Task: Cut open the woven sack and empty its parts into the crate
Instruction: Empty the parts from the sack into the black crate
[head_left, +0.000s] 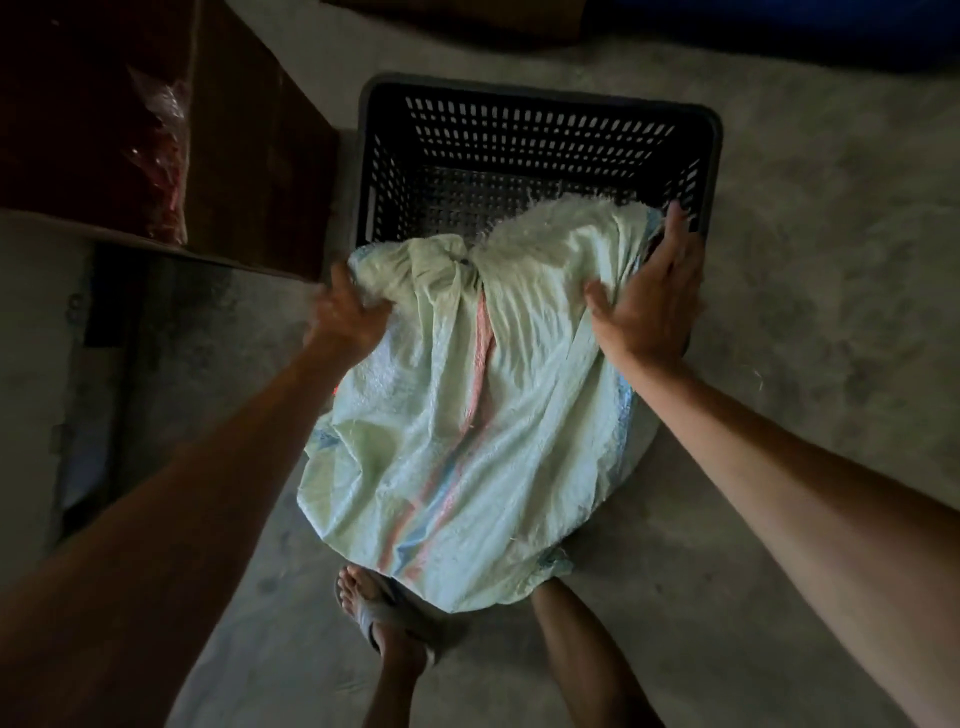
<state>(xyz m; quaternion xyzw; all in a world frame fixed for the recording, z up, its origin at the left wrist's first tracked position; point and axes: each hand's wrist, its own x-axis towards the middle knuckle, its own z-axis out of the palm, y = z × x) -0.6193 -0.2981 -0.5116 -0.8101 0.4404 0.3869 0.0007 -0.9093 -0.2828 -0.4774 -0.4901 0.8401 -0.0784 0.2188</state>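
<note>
Here, woven sack (467, 415) propped on near rim of black crate (540, 93), left hand (345, 312) grip clutching its corner, right hand (649, 296) grip spread flat against it.

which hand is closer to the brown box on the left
Left. The left hand grips the woven sack at its top corner, beside the brown box; the right hand rests on its opposite side, by the right wall of the crate.

The view is dim, darkest from 9 to 12 o'clock, the pale sack (467, 415) brightest at centre, the left hand (345, 312) motion-blurred, the edges at 5 and 7 o'clock stretched.
</note>
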